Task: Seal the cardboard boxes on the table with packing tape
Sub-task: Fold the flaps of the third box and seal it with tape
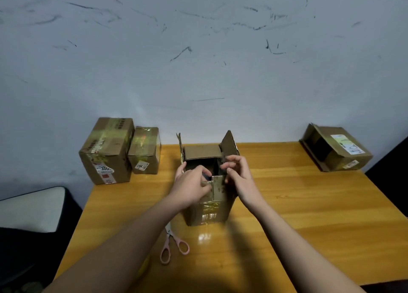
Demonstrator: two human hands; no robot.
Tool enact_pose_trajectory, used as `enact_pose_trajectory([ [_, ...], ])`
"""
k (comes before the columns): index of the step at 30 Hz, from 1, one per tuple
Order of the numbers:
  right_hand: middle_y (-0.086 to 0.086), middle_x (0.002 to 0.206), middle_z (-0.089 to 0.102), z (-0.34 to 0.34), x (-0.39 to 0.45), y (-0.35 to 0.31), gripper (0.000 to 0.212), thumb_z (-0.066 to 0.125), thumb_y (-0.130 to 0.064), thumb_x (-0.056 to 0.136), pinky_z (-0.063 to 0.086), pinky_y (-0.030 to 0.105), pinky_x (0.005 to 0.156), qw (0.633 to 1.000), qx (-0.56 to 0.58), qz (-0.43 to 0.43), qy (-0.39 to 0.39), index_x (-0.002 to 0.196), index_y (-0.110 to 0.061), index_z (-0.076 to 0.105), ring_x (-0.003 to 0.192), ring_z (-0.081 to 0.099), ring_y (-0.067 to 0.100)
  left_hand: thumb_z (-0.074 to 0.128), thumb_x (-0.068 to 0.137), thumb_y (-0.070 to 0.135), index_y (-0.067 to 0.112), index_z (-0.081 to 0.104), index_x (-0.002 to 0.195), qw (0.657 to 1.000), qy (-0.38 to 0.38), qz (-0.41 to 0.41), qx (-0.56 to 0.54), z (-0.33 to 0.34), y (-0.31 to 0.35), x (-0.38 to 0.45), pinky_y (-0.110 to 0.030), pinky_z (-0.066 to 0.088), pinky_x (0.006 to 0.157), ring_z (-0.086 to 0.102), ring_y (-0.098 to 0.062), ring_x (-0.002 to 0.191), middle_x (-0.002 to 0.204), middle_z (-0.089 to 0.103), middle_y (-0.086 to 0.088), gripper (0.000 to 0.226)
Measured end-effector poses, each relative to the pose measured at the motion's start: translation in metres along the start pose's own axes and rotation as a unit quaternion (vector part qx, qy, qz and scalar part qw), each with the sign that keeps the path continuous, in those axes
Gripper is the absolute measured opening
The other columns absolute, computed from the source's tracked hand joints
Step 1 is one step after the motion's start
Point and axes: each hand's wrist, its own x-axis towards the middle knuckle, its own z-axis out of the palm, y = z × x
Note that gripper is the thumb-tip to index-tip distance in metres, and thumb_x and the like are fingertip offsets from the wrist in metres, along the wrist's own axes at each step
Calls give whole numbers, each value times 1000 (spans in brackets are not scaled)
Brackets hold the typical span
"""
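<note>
**Folding the flaps down before any tape goes on**

The open box (207,195) stands upright at the middle of the tabletop (287,204), and it serves as the landmark here. Its far flap (202,152) leans inward, its right flap (229,145) stands nearly upright, and the near flap (217,188) is partly turned over the opening. The left hand (191,188) rests over the box's near-left top edge, fingers curled and pinching the near flap's edge. The right hand (237,175) is at the box's right rim, fingers loosely bent around the base of the right flap; whether it truly grips the card or only touches it is hard to tell.

The step in hand looks like closing the top. To do it well, fold the two short flaps down first, then bring the long ones over so their edges meet along the middle. Keep one hand pressing the seam flat, since springy card will lift as soon as it is let go.

Pink-handled scissors (174,245) lie just in front of the box, to its left. No tape roll can be made out. Two taped boxes (106,151) stand well to the box's left, touching each other, and another box (337,149) lies on its side, open, far to the right.
</note>
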Motion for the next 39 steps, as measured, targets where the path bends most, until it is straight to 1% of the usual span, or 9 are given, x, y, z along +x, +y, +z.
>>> enact_pose_trajectory([
  [6, 5, 91, 61, -1, 3, 0, 28, 38, 8, 95, 43, 13, 59, 999, 32, 16, 23, 111, -13, 46, 51, 49, 2, 63, 88, 31, 31, 43, 106, 1000, 2, 8, -30, -1, -3, -2, -32, -2, 119, 58, 2, 97, 81, 64, 16, 27],
  [12, 8, 89, 62, -4, 4, 0, 26, 35, 10, 96, 41, 16, 52, 998, 68, 13, 10, 113, -7, 46, 47, 46, 6, 47, 98, 25, 32, 51, 131, 998, 15, 13, 67, 3, 4, 6, -34, -2, 119, 56, -9, 112, 105, 69, 9, 35],
  [20, 10, 97, 58, -4, -3, 5, 29, 35, 13, 94, 42, 17, 54, 999, 30, -23, -13, 113, -7, 45, 51, 47, 7, 51, 95, 21, 36, 60, 115, 999, 14, 6, 44, 5, -2, 13, -36, 0, 119, 53, -7, 116, 116, 64, 11, 26],
  [24, 10, 99, 58, -4, -9, 8, 33, 35, 13, 94, 43, 17, 59, 999, 22, -45, -15, 111, -12, 47, 55, 48, 6, 54, 94, 18, 33, 63, 108, 1000, 1, 3, 7, 3, 1, 16, -32, 1, 119, 57, -4, 112, 110, 68, 11, 22],
  [27, 4, 104, 58, -2, -11, 11, 40, 39, 13, 92, 46, 18, 67, 998, -12, -65, -18, 109, -21, 49, 69, 54, 3, 53, 95, 17, 30, 63, 109, 1000, -6, -4, 8, 2, 3, 17, -31, 1, 119, 58, -4, 110, 106, 70, 9, 22],
  [30, 0, 115, 56, 2, -15, 16, 42, 45, 9, 90, 44, 21, 91, 990, -91, -106, -13, 114, -25, 50, 106, 54, 4, 52, 94, 14, 29, 62, 113, 1000, -25, -2, 14, -1, 3, 16, -30, 0, 119, 57, -4, 112, 110, 69, 10, 26],
  [31, -1, 118, 54, 5, -16, 17, 41, 46, 7, 91, 41, 20, 95, 986, -114, -120, -13, 116, -24, 50, 111, 51, 4, 50, 94, 11, 28, 62, 114, 999, -35, -1, 12, -3, 2, 17, -30, 0, 119, 56, -3, 114, 113, 68, 10, 29],
  [35, -8, 121, 45, 14, -22, 24, 38, 47, 3, 93, 36, 9, 91, 971, -180, -153, -20, 123, -21, 48, 105, 46, -4, 43, 93, 6, 24, 53, 128, 998, -67, -5, 2, -8, -3, 16, -31, -3, 119, 51, -2, 121, 118, 66, 9, 41],
  [39, -4, 126, 42, 20, -25, 33, 38, 46, 5, 93, 34, 8, 94, 966, -195, -170, 18, 127, -12, 48, 111, 44, -7, 44, 93, 7, 23, 39, 138, 997, -65, -13, -27, -8, -5, 15, -33, -2, 120, 50, -3, 122, 113, 67, 9, 48],
])
